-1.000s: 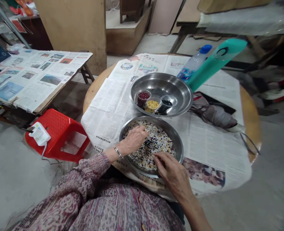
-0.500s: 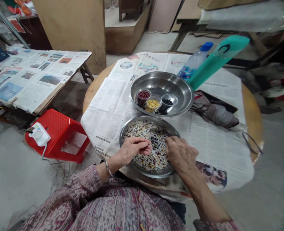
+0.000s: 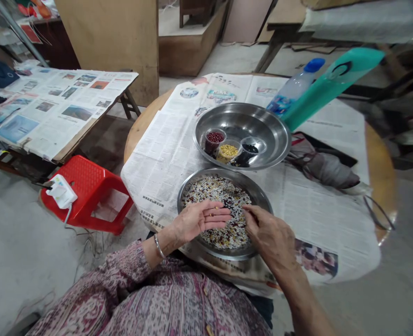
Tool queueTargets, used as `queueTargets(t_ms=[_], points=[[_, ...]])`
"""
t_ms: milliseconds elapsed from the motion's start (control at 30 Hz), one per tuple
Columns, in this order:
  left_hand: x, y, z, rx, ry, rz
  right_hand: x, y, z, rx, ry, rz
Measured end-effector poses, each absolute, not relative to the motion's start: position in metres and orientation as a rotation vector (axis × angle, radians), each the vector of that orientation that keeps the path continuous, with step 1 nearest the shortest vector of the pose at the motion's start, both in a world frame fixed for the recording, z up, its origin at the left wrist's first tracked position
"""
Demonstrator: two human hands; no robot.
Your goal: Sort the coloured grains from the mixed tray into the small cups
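Over the near steel basin (image 3: 180, 201), my left hand (image 3: 201, 219) is turned palm up with its fingers stretched out. One or two tiny beans appear to lie on those fingers. White grains mixed with dark, red and yellow beans (image 3: 223, 240) fill the basin's bottom. At the basin's right side my right hand (image 3: 269, 233) has its thumb and fingers pinched together just above the mix. What is between its fingertips, if anything, is too small to make out. A larger steel basin (image 3: 269, 123) behind holds clear cups of red beans (image 3: 215, 136), yellow beans (image 3: 228, 150) and black beans (image 3: 250, 148).
Newspaper (image 3: 157, 154) covers the round table. A bottle with a blue cap (image 3: 293, 88) and a long green case (image 3: 335, 88) stand behind the large basin. To its right lies a folded grey umbrella (image 3: 328, 168). A red stool (image 3: 90, 191) carries a white power strip (image 3: 62, 191).
My left hand has uncurled from a loose fist to a flat upturned palm. My right hand has shifted slightly, its thumb now showing against the fingers. The whole view has moved a little.
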State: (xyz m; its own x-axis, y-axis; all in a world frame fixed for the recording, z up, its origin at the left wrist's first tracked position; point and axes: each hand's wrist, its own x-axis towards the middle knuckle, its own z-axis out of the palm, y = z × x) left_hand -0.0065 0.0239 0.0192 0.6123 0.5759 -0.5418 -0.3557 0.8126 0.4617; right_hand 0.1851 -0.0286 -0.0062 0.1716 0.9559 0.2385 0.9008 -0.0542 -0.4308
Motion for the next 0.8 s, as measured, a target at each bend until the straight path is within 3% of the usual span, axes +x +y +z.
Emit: queueTargets(t_ms=[200,533,800], points=[[-0.005,0.018,0.017,0.361,0.698,0.583,0.161,-0.039,0.02,-1.702,-1.555,0.518],[-0.003,0.014,0.012,0.327,0.645,0.597,0.141,-0.042,0.019,-1.535,-1.803,0.276],[-0.002,0.01,0.008,0.359,0.664,0.628,0.131,-0.042,0.016,-1.712,-2.116,0.151]])
